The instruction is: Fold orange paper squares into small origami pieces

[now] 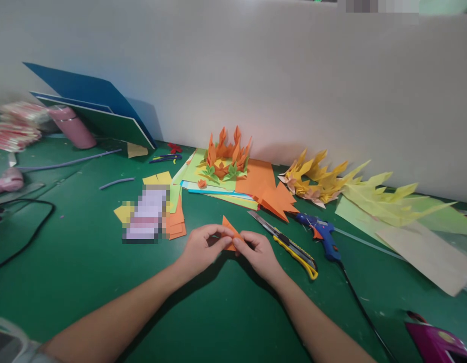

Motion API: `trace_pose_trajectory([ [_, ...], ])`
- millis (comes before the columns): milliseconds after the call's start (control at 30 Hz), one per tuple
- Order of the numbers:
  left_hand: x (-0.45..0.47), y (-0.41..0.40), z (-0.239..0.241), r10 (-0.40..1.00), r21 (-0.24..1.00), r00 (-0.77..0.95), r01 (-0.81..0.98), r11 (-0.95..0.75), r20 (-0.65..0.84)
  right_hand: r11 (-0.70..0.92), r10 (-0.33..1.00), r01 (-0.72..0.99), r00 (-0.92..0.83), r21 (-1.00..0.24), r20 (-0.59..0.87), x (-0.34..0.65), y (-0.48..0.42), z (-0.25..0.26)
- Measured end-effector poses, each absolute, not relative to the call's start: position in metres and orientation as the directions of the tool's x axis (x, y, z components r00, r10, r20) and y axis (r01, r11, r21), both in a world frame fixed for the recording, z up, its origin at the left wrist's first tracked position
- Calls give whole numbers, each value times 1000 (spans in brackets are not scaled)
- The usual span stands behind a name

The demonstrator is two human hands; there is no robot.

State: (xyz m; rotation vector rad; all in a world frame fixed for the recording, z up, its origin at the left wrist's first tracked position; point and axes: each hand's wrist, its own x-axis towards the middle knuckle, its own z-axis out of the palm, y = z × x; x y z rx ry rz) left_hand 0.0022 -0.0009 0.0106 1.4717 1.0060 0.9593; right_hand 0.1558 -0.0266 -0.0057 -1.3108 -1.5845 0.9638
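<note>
Both hands meet over the green table [85, 282] near the middle. My left hand [203, 247] and my right hand [258, 252] pinch a small folded piece of orange paper [229, 229] between fingertips, its pointed tip sticking up. A yellow utility knife [290, 244] lies just right of my right hand. A stack of orange and yellow paper sheets [175, 219] lies to the left of my left hand.
An orange paper flower with green leaves [226, 154] stands at the back on coloured sheets. Yellow paper flowers [316, 179] and pale green paper [392, 201] lie right. A blue glue gun [324, 234], a black cable [29, 232], blue boards [93, 101], a pink bottle [72, 128].
</note>
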Motion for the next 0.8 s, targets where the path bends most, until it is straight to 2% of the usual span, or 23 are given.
trace_pose_trajectory([
  [467, 3, 5, 15, 925, 978, 339, -56, 201, -171, 121, 989, 174, -110, -977, 103, 155, -28, -1],
  [800, 3, 5, 18, 947, 966, 255, -116, 231, -196, 168, 984, 275, -103, -947, 145, 156, -28, 2],
])
